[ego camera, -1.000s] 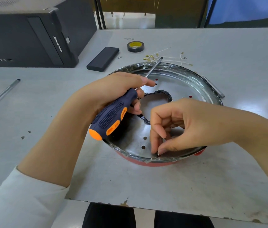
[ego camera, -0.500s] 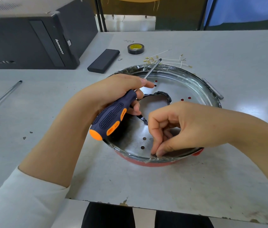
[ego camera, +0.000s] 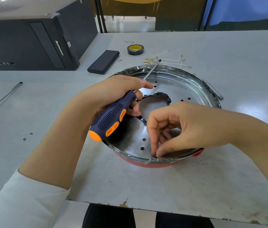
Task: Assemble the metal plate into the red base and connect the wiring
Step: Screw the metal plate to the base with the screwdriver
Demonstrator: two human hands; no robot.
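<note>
Head view: the plate sat inside the red base at frame centre, on the table. The right hand pinched a small dark part, thumb and forefinger together, at the plate's lower rim. The left hand gripped a screwdriver, fingers curled round its handle, shaft pointing to the upper right. Wires and tape lay above the plate; a computer stood at upper left.

Right hand hides its tiny pinched part.
</note>
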